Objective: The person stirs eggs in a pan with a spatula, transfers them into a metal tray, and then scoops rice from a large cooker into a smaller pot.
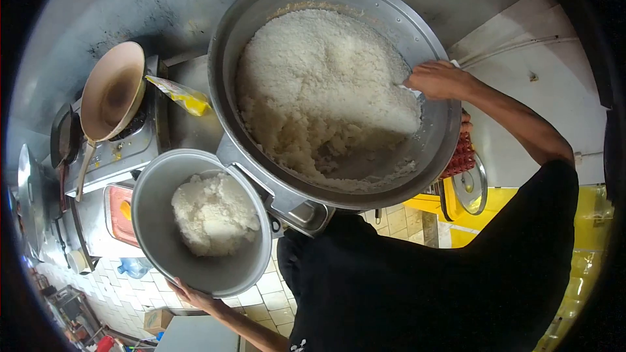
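A large metal pot holds a big mound of white cooked rice, dug away on the near side. At its right edge, my right hand is closed around a white rice paddle, mostly hidden by the hand and rice. Below and left is a smaller grey pot with a heap of rice on its bottom. My left hand grips this pot at its lower rim, the fingers partly hidden beneath.
A beige frying pan sits on a gas stove at left. Beside the large pot stands a yellow-and-white packet. A red tray lies behind the smaller pot. Red egg trays and a glass lid are at right.
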A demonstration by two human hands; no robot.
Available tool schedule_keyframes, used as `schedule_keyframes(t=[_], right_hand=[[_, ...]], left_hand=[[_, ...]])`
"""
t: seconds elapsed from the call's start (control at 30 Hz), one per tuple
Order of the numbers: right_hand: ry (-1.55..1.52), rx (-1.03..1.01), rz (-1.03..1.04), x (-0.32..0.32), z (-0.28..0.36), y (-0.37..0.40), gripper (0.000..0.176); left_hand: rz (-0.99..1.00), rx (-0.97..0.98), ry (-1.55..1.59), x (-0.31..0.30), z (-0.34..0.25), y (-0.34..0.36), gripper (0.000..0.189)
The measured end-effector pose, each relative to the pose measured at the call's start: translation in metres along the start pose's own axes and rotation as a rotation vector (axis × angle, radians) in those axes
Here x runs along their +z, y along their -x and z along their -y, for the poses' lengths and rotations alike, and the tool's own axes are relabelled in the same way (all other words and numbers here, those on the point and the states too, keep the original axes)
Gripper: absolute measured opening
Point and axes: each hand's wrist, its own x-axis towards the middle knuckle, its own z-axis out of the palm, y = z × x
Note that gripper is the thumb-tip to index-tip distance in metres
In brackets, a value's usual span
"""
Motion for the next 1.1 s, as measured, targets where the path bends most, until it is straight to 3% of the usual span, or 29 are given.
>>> schedule_keyframes(t=[0.13, 0.23, 0.33, 0.43, 0.57, 0.77, 0.87, 0.97, 1.07, 1.1], right_hand=[[-0.038, -0.039, 0.123, -0.008, -0.001, -0.006, 0.012], [-0.108, -0.159, 0.070, -0.006, -0.003, -0.011, 0.009], [-0.189, -0.082, 0.130, -0.005, 0.000, -0.012, 0.007], [-0.282, -0.135, 0.163, 0.006, -0.007, -0.018, 0.008], [-0.371, -0.256, 0.088, 0.029, -0.019, -0.025, 0.010], [-0.583, -0.325, -0.036, 0.054, -0.015, -0.031, 0.011], [-0.685, -0.323, 0.000, 0.050, 0.009, -0.040, 0.012], [-0.818, -0.488, 0.007, 0.054, 0.036, -0.063, 0.012], [-0.742, -0.425, 0.039, 0.033, 0.031, -0.062, 0.012], [-0.854, -0.350, 0.083, 0.029, 0.034, -0.057, 0.012]], left_hand=[[0.018, -0.011, 0.072, 0.001, 0.002, -0.001, 0.068], [0.012, -0.007, 0.043, -0.001, 0.007, -0.003, 0.067], [-0.009, -0.019, 0.008, -0.001, 0.004, -0.004, 0.067], [-0.010, -0.018, -0.019, -0.004, 0.009, -0.003, 0.067], [0.051, 0.103, -0.082, -0.022, 0.040, -0.022, 0.066], [-0.015, 0.002, 0.001, 0.002, 0.001, 0.001, 0.063], [0.078, 0.169, -0.069, -0.018, 0.032, -0.013, 0.061], [0.061, 0.008, 0.040, -0.007, 0.012, -0.006, 0.059], [0.063, 0.090, 0.023, 0.001, 0.000, 0.003, 0.059], [0.075, 0.073, 0.062, 0.001, 0.001, 0.002, 0.060]])
